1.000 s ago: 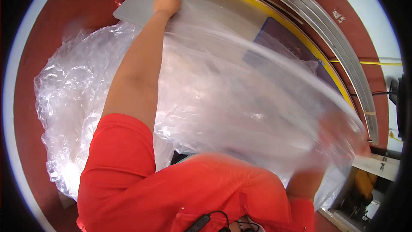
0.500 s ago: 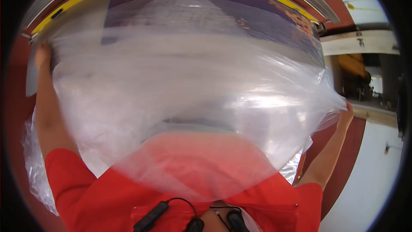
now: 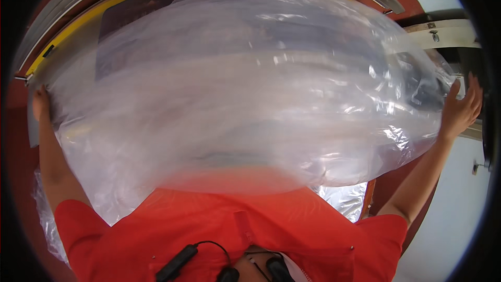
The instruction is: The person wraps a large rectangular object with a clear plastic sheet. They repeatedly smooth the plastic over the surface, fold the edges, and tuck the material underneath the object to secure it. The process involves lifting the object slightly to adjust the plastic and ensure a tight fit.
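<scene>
A large clear plastic sheet [image 3: 219, 104], ballooned and partly blurred, spreads across the view in front of my red shirt. At the far left my left hand [image 3: 42, 103] is closed on the sheet's edge, though its fingertips are mostly hidden. Out at the right, my right hand [image 3: 462, 108] is open, thumb and fingers apart, beside the sheet's puffed right end. Beneath the film shows a dark purple printed panel [image 3: 117, 18] lying on a flat surface with a yellow edge [image 3: 62, 34].
Grey metal rails [image 3: 78, 1] run behind the yellow edge. More crumpled plastic [image 3: 49, 224] hangs at the lower left, and shiny film [image 3: 344, 201] shows at the lower right. On the right stand a whitish beam [image 3: 443, 34] and a pale wall or floor [image 3: 443, 214]. Dark red floor [image 3: 15, 141] shows at left.
My right hand has moved outward and up, and its fingers have opened off the sheet. The sheet has billowed toward the upper right, covering more of the purple panel. My left hand is slightly lower.
</scene>
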The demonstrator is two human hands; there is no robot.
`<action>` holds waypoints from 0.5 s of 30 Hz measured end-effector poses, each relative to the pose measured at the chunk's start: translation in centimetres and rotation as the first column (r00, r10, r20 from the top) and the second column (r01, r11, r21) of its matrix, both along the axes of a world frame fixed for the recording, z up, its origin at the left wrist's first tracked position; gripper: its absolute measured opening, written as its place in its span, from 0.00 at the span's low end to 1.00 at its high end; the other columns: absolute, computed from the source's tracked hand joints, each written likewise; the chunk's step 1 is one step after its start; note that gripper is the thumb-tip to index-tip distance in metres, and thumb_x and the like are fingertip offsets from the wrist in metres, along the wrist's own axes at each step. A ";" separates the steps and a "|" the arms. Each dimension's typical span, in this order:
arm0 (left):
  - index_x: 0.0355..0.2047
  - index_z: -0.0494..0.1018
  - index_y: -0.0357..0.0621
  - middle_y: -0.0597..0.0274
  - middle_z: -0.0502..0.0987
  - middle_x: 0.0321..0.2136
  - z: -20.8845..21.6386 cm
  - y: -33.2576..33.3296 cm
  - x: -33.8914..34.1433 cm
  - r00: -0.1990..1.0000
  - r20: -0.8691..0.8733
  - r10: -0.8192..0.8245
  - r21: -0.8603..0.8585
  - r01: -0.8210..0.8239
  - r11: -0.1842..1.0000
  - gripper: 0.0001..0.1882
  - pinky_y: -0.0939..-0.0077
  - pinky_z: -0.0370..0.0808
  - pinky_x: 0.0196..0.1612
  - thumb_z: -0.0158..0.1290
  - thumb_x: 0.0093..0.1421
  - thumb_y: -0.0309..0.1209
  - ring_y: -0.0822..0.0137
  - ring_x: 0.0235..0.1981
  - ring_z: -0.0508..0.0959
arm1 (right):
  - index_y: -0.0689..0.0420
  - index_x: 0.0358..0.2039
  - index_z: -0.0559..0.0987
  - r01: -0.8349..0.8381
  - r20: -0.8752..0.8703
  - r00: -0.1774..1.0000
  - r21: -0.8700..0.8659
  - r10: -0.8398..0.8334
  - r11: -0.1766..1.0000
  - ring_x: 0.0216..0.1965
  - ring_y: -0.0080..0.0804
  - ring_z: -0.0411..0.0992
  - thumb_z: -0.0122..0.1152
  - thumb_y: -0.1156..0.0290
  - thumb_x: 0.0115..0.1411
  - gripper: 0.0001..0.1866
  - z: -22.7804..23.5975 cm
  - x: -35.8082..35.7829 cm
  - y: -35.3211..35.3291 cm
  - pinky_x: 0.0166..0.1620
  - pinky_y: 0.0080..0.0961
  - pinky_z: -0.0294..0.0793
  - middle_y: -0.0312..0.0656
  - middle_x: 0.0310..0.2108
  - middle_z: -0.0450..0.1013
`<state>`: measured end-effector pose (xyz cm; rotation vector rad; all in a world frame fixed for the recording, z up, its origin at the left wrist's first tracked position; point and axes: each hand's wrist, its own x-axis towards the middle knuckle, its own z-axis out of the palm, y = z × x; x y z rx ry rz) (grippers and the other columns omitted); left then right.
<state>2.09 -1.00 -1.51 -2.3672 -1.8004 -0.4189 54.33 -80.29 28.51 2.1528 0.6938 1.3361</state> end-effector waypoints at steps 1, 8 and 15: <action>0.31 0.67 0.38 0.41 0.70 0.31 0.3 -0.2 0.3 1.000 0.005 -0.021 0.036 0.021 0.999 0.24 0.56 0.65 0.35 0.37 0.54 0.50 0.45 0.34 0.70 | 0.55 0.46 0.65 -0.317 -0.119 0.941 0.030 0.318 0.948 0.49 0.41 0.58 0.43 0.55 0.53 0.23 -2.1 -2.0 3.7 0.50 0.33 0.56 0.42 0.47 0.62; 0.30 0.66 0.38 0.43 0.70 0.29 -0.8 1.6 -3.2 0.994 -0.078 -0.078 -0.032 0.076 0.997 0.22 0.59 0.65 0.33 0.37 0.55 0.47 0.45 0.32 0.70 | 0.61 0.52 0.57 0.208 -0.850 0.514 0.256 0.117 0.944 0.56 0.45 0.47 0.42 0.53 0.54 0.30 -22.5 6.1 -0.7 0.55 0.34 0.46 0.52 0.54 0.50; 0.28 0.66 0.39 0.46 0.70 0.26 1.3 -0.5 -3.0 0.999 0.005 -0.045 -0.020 0.045 0.999 0.21 0.63 0.64 0.31 0.38 0.55 0.47 0.47 0.28 0.69 | 0.60 0.52 0.56 -0.137 -0.805 0.521 0.249 0.284 0.959 0.57 0.41 0.45 0.37 0.48 0.55 0.32 -23.7 5.8 11.8 0.56 0.36 0.44 0.47 0.55 0.49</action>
